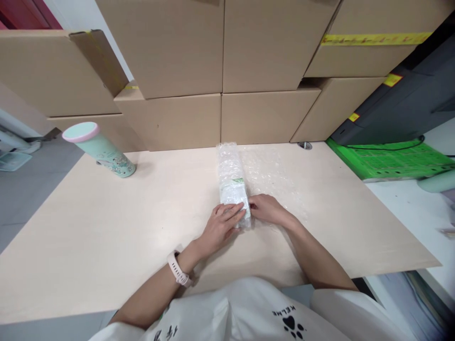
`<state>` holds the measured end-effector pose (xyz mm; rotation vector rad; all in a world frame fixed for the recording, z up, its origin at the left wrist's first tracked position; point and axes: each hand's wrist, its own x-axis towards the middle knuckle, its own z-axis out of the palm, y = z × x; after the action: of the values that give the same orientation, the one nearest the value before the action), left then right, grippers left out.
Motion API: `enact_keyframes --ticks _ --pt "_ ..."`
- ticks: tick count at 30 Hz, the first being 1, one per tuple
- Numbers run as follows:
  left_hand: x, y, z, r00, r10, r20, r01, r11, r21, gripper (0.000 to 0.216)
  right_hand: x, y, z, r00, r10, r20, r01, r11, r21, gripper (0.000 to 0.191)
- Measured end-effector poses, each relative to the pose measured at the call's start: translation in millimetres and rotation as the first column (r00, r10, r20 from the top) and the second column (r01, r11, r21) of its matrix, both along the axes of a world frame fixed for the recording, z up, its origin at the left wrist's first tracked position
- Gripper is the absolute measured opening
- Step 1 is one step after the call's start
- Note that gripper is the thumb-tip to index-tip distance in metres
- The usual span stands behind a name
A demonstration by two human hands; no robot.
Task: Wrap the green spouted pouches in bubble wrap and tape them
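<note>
A small white box with a green patch (235, 190) lies on the table, partly wrapped in clear bubble wrap (229, 158). My left hand (222, 222) rests flat on the near end of the box, fingers stretched out across its top. At the right edge of the box, the fingers of my right hand (266, 208) are curled in and closed on the bubble wrap; their tips are partly hidden. More of the clear sheet (272, 166) spreads over the table to the right and under my right wrist.
A mint-green tumbler with a pink rim (103, 149) stands on the left of the pale wooden table (159, 199). Stacked cardboard boxes (185, 121) wall off the back edge. To the right are a green plastic pallet (398, 158) and a dark grey case (398, 104).
</note>
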<state>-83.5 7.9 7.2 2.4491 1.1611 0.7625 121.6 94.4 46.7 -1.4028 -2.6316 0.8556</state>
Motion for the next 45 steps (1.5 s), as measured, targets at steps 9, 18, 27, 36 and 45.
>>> enact_keyframes --ticks 9,18,27,36,45 --pt "22.3 1.0 0.0 0.981 0.13 -0.145 -0.127 0.992 0.026 0.046 17.8 4.7 18.5 0.997 0.071 0.037 -0.07 0.997 -0.013 0.011" --pt "27.2 0.0 6.4 0.975 0.161 -0.151 -0.167 0.986 -0.022 0.042 20.3 -0.3 22.5 0.994 0.02 -0.11 -0.021 1.0 -0.009 0.013" --pt "7.1 7.1 15.4 0.517 0.717 0.468 -0.205 0.634 -0.745 0.061 2.0 -8.6 10.6 0.989 0.068 -0.128 -0.065 0.998 0.025 0.008" --pt "19.3 -9.3 26.2 0.634 0.45 0.629 -0.135 0.866 -0.482 0.044 -6.5 -11.1 5.2 0.883 0.117 -0.455 -0.197 0.972 -0.132 0.018" --pt "35.9 8.4 1.4 0.962 0.208 0.179 -0.233 0.964 0.127 0.054 4.0 4.7 -2.4 0.846 0.036 -0.532 -0.262 0.897 -0.356 0.014"
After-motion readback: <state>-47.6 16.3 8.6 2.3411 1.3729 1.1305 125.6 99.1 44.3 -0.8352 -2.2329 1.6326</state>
